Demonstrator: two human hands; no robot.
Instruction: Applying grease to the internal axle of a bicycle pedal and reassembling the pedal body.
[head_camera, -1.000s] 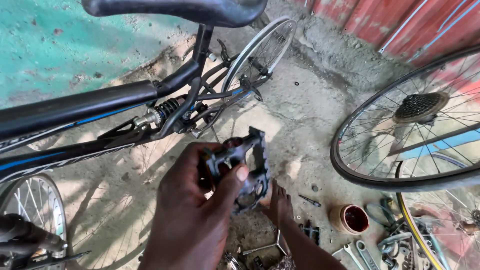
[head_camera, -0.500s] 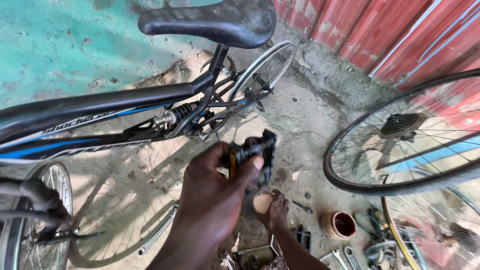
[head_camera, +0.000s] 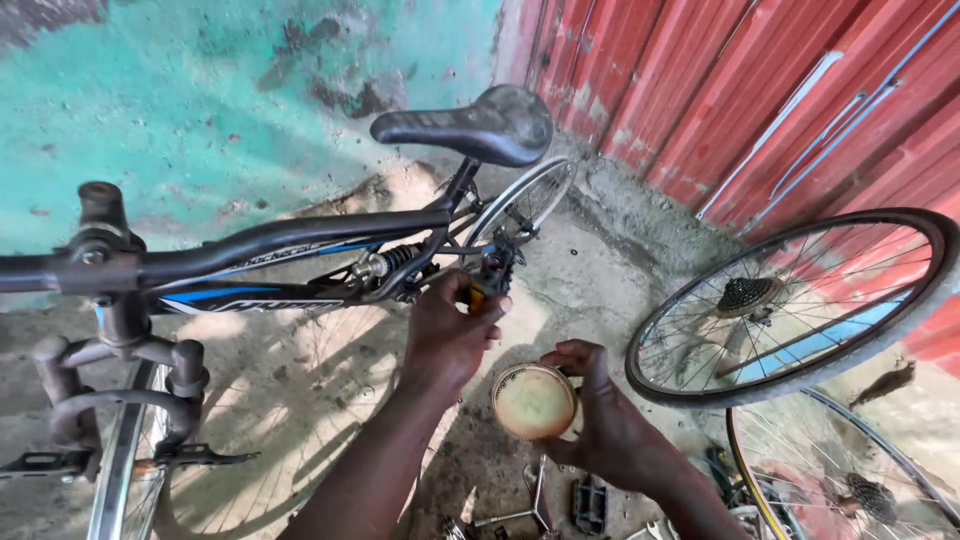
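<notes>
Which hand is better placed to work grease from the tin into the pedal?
Probably the right hand: it grips the round tin, its fingers curled over the rim. The left hand is occupied, holding the black pedal beside the bicycle frame.

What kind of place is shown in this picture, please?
Probably an outdoor bicycle repair spot: a black bicycle stands by a painted wall, loose wheels lean near a red metal door, and tools lie on the concrete.
</notes>
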